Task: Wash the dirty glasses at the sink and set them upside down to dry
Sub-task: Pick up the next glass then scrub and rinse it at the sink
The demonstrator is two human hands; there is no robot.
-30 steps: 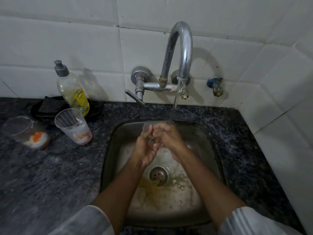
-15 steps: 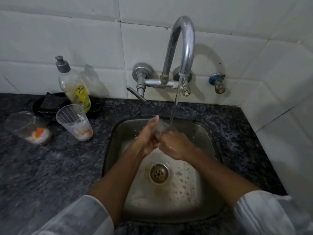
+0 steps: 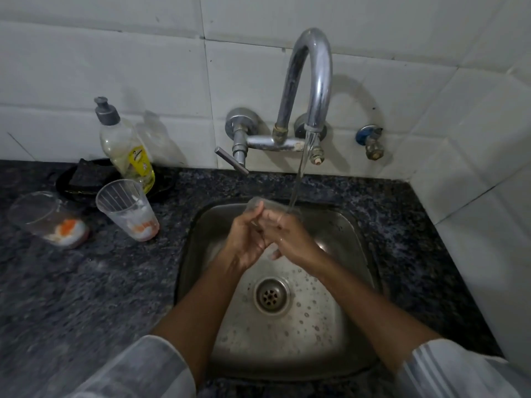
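White wall tiles back a dark speckled granite counter [image 3: 86, 282] and steel sink [image 3: 356, 254]. Both hands — left hand [image 3: 244, 239], right hand [image 3: 290, 239] — curl round one clear plastic glass [image 3: 268, 206] over the basin, its rim tilted up toward the running water stream [image 3: 298, 173]. Its lower body is hidden behind the fingers. Two dirty clear glasses — one upright [image 3: 126, 209], one lying [image 3: 47, 218] — wait to the left, nearer the left hand.

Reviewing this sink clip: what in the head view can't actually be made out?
- Glass being washed: only its clear rim shows; left hand and right hand cover the rest, so its cleanliness is unknown.
- Soap bottle label: too small and dim to read.
- Dark block on the black dish: partly behind the bottle; unidentifiable.
- Both sleeves: cut off by the bottom edge.
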